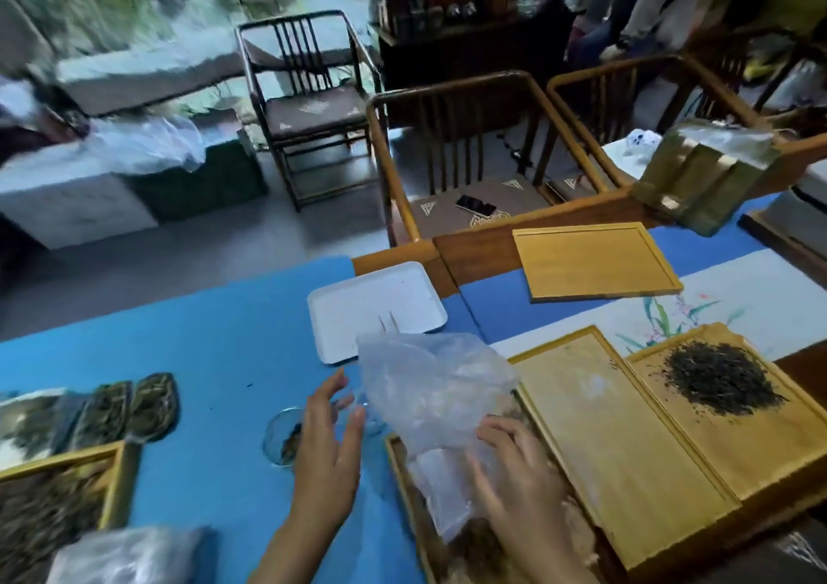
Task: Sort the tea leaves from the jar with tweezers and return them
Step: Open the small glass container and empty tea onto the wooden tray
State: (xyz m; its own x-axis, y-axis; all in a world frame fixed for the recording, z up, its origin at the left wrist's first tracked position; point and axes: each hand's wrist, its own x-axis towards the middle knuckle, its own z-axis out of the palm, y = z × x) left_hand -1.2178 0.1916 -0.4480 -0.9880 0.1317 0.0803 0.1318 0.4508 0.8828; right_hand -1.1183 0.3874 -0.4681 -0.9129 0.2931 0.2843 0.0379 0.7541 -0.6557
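A small glass jar (pixel 283 438) with a few tea leaves in it stands on the blue cloth, partly hidden by my left hand (pixel 329 445), whose fingers are spread and relaxed beside it. My right hand (pixel 514 480) rests on a crumpled clear plastic bag (pixel 429 400) lying over a wooden tray (pixel 398 471) with brown tea under the bag. Tweezers (pixel 388 321) poke out from behind the bag onto a white tray (pixel 358 301). A pile of dark tea leaves (pixel 720 380) lies on a wooden tray (pixel 760 462) at the right.
A bare wooden tray (pixel 622 453) lies between the bag and the tea pile; another (pixel 595 261) sits farther back. Tea cakes (pixel 134 404) and a tray of tea (pixel 58 489) are at the left. Wooden chairs (pixel 470 149) stand beyond the table; a phone (pixel 475 205) lies on one seat.
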